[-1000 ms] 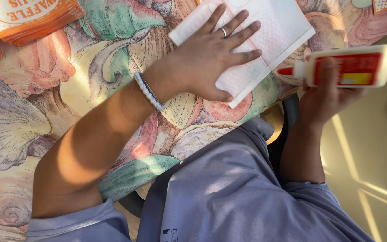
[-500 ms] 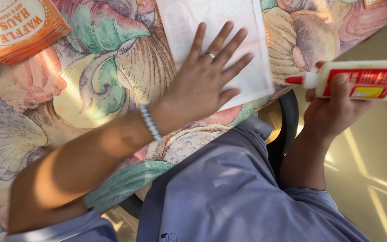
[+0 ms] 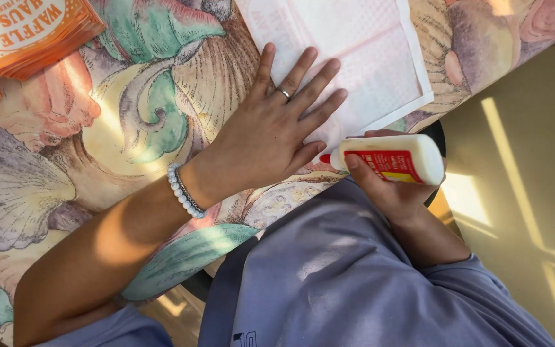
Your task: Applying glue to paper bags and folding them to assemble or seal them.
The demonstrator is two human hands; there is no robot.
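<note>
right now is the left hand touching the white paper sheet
Touching. The head view shows the left hand lying flat with its fingers spread on the white paper sheet, no gap showing under them.

So my left hand (image 3: 271, 138) is flat on the white sheet of paper (image 3: 348, 54), fingers spread, pinning its near corner to the table. The sheet lies flat and a bit skewed, with faint pinkish print showing through, its lower right corner close to the table edge. In my right hand (image 3: 390, 189) I've got a white glue bottle (image 3: 387, 157) with a red label, lying sideways, red tip pointing at my left thumb
</note>
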